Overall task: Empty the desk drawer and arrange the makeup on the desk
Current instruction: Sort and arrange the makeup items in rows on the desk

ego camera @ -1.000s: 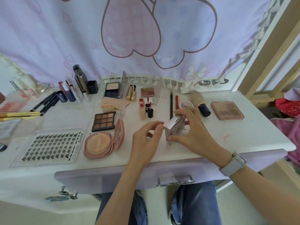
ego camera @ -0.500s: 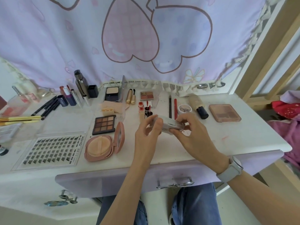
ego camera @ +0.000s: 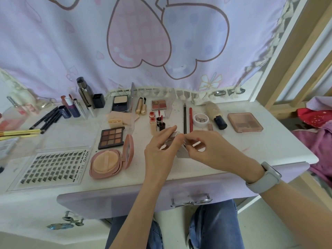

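Both hands hold a small silver makeup case [ego camera: 182,151] just above the middle of the white desk [ego camera: 269,150]. My left hand [ego camera: 161,150] grips its left side, with fingers over the top edge. My right hand [ego camera: 212,150] pinches its right end; a grey watch sits on that wrist. Much of the case is hidden by my fingers. The purple drawer front [ego camera: 125,200] with a metal handle [ego camera: 191,200] lies below the desk edge, pushed in.
Makeup is laid out across the desk: an eyelash tray [ego camera: 52,166], open pink powder compact [ego camera: 107,162], brown eyeshadow palette [ego camera: 111,137], lip tints [ego camera: 156,121], two pencils [ego camera: 187,119], white jar [ego camera: 200,119], foundation bottle [ego camera: 215,114], pink palette [ego camera: 245,122], brushes [ego camera: 45,119].
The case went from standing on end to lying flat between my hands, and my hands have closed in over it, fingertips meeting on top.
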### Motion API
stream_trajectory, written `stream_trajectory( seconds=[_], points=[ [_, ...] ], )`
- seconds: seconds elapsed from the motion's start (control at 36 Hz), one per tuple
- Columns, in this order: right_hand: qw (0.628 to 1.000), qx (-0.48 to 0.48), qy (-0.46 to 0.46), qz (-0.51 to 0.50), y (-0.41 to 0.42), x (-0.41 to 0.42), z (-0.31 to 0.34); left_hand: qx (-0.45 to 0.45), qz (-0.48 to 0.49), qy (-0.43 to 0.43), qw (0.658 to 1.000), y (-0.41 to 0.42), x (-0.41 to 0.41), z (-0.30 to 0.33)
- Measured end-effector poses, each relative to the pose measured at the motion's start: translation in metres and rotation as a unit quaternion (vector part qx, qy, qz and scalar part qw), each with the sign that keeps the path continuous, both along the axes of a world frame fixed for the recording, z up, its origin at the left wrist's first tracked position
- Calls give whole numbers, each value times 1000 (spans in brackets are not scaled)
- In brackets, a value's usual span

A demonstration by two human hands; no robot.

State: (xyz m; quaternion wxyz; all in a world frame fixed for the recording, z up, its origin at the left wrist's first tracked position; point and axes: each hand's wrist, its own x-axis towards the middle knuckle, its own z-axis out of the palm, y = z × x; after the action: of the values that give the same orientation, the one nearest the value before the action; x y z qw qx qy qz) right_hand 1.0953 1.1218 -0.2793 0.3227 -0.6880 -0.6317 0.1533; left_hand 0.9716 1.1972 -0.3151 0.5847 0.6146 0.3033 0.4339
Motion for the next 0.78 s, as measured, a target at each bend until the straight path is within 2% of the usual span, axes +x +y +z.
stream_trajectory(
  seconds=[0.39,0.78],
  points=[
    [998,9,-6,-69,11,-4,-4,-47,22,-14,999,5,10,4],
    [999,15,13,-38,17,-1,0,-116,14,-45,992,10,10,1]
  ],
)
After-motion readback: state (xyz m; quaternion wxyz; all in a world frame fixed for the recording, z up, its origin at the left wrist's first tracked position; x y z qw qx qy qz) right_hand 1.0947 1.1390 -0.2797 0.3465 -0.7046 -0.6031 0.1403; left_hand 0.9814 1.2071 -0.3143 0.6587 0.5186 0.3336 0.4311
